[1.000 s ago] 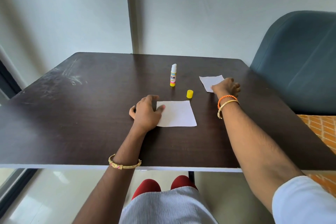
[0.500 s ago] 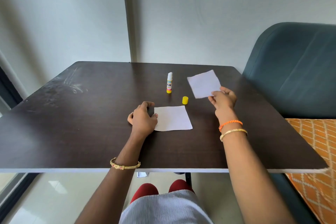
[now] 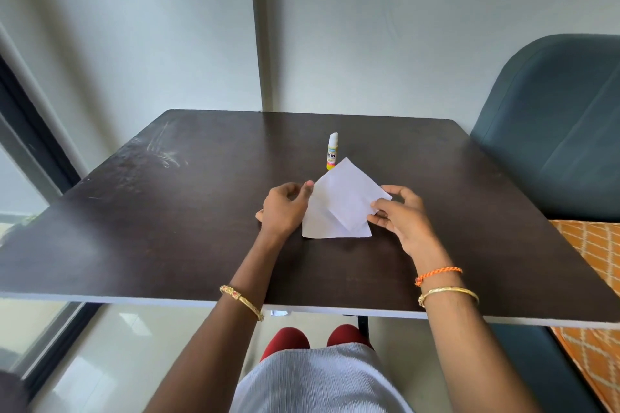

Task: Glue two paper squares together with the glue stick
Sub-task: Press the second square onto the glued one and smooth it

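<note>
Upper paper square [image 3: 349, 196] pinched at right corner by right hand [image 3: 401, 218], held askew over lower paper square [image 3: 323, 228] on table [image 3: 167, 211]. Left hand [image 3: 285, 208] loosely curled at left edge, grip unclear. Glue stick [image 3: 332, 151] uncapped, upright behind. Corners best aligned before pressing.

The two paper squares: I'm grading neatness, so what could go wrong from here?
1. The upper square, held in the right hand, sits rotated over the lower square; pressed now, it may bond crooked.
2. The uncapped glue stick stands upright just behind the papers and could be knocked over.
3. The left hand only touches the edge, so the lower sheet may slide.
</note>
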